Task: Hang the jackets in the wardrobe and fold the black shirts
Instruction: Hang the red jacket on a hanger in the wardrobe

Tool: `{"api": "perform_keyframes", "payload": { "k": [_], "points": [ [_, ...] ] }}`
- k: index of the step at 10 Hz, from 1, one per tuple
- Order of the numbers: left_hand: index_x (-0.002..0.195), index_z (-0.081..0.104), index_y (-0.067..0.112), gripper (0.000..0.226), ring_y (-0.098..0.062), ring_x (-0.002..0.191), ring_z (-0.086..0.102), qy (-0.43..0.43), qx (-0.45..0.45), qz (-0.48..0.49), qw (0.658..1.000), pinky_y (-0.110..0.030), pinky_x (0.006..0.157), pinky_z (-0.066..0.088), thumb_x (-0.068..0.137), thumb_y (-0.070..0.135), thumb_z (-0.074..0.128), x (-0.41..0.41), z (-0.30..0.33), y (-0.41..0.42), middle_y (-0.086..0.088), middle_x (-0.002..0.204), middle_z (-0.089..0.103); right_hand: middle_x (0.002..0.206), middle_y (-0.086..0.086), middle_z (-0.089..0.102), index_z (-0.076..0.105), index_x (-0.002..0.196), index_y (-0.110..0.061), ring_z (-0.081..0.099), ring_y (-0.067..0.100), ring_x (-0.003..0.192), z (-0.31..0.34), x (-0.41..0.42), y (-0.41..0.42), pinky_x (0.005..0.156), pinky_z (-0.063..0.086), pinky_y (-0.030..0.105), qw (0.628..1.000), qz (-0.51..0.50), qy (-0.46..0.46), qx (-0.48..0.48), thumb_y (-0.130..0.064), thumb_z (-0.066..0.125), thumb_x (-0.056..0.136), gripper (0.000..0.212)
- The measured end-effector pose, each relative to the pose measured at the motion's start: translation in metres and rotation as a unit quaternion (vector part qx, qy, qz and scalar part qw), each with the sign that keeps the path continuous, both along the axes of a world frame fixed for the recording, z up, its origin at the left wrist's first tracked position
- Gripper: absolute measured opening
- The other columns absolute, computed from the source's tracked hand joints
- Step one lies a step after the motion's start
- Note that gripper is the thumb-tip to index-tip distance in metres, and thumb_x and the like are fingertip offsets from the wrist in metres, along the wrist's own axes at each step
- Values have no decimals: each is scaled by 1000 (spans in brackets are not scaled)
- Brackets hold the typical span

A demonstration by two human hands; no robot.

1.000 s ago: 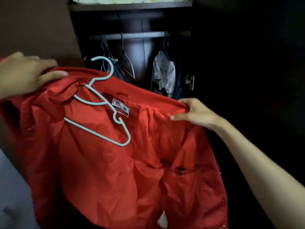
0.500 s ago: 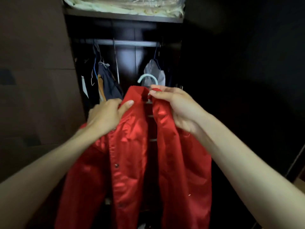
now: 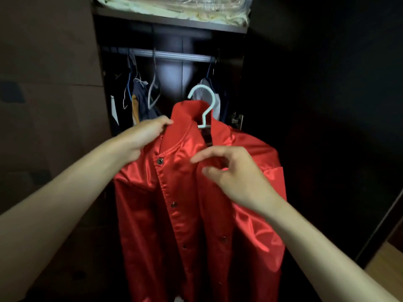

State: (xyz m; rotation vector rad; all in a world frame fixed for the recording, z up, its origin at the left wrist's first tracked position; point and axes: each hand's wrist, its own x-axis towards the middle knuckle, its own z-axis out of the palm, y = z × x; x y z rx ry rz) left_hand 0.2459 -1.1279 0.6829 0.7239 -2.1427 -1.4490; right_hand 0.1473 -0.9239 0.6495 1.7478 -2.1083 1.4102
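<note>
Holding one shiny red satin jacket [image 3: 196, 192] with dark snap buttons in front of the open dark wooden wardrobe [image 3: 231, 68], I have it draped on one pale blue plastic hanger [image 3: 204, 105], whose hook rises above the collar. Inside, a silver rail [image 3: 165, 55] carries a few hung garments [image 3: 141, 94] and hangers, too dim to count; pale bedding [image 3: 174, 7] fills the shelf above. A strip of wooden floor [image 3: 383, 262] shows at right. My left hand [image 3: 141, 138] pinches the collar's left edge, its grip closed on the fabric. My right hand [image 3: 235, 175] hovers before the chest, fingers loosely spread, gripping nothing.
</note>
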Motion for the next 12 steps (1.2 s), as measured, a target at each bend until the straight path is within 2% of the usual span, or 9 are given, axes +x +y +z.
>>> {"api": "perform_keyframes", "payload": {
  "k": [1, 2, 3, 4, 6, 7, 8, 10, 12],
  "points": [
    [41, 57, 12, 42, -20, 39, 52, -9, 48, -44, 998, -16, 45, 45, 79, 9, 42, 12, 4, 4, -9, 49, 56, 101, -9, 61, 75, 111, -34, 57, 3, 81, -4, 24, -1, 86, 42, 12, 1000, -2, 3, 15, -2, 69, 78, 47],
    [57, 66, 9, 25, -34, 73, 58, -74, 22, -21, 997, -47, 85, 55, 36, 23, 64, 15, 11, -2, -21, 80, 62, 100, -8, 47, 67, 128, -32, 54, 5, 78, -4, 24, -2, 75, 43, 10, 999, 11, -6, 53, 0, 68, 74, 63],
    [64, 65, 12, 31, -30, 75, 56, -91, -27, -29, 995, -51, 97, 49, 34, 19, 69, 28, 11, 1, -16, 82, 61, 97, -13, 36, 50, 146, -29, 49, -8, 78, -7, 20, -1, 68, 40, 5, 987, 48, 66, 141, 8, 60, 75, 81],
    [49, 70, 16, 8, -26, 67, 57, -83, -16, 7, 996, -41, 85, 52, 45, 23, 69, 35, 12, 5, -14, 80, 62, 95, -19, 29, 43, 150, -29, 46, -12, 79, -10, 13, -2, 70, 36, 3, 965, 52, 173, 190, 10, 52, 81, 80],
    [68, 68, 21, 46, -33, 92, 64, -98, -83, 19, 991, -55, 102, 51, 41, 58, 73, 39, 12, -9, -17, 98, 70, 96, -14, 37, 66, 119, -37, 61, 14, 85, -8, 1, -2, 73, 52, 36, 919, 38, 337, 204, -45, 71, 88, 33],
    [76, 68, 20, 35, -40, 101, 68, -105, -97, 39, 989, -58, 100, 52, 68, 52, 78, 40, 11, -14, -23, 109, 73, 96, -12, 38, 69, 105, -31, 56, 10, 79, -9, -5, 2, 58, 41, 26, 909, 26, 387, 150, -61, 59, 85, 38],
    [79, 69, 21, 28, -25, 81, 69, -81, -68, 33, 994, -48, 98, 55, 80, 47, 80, 41, 10, -11, -9, 90, 75, 100, -9, 39, 68, 93, -25, 42, 5, 85, -8, -6, 3, 56, 31, 13, 919, 23, 389, 65, -59, 59, 89, 35],
    [77, 74, 8, 77, -20, 66, 69, -88, -69, 21, 993, -35, 77, 57, 37, 73, 82, 34, 11, 9, -6, 75, 76, 107, -18, 64, 67, 93, -28, 60, 4, 94, 6, 14, -13, 75, 54, 36, 954, 95, 283, 41, -52, 62, 94, 25],
    [67, 66, 14, 47, -16, 58, 57, -82, -79, 13, 993, -27, 64, 46, 62, 58, 83, 29, 14, 8, -1, 62, 64, 62, -19, 50, 60, 114, -34, 47, -6, 54, 9, 17, -30, 60, 34, 26, 972, 50, 228, 33, -48, 66, 93, 25]
  ]
}}
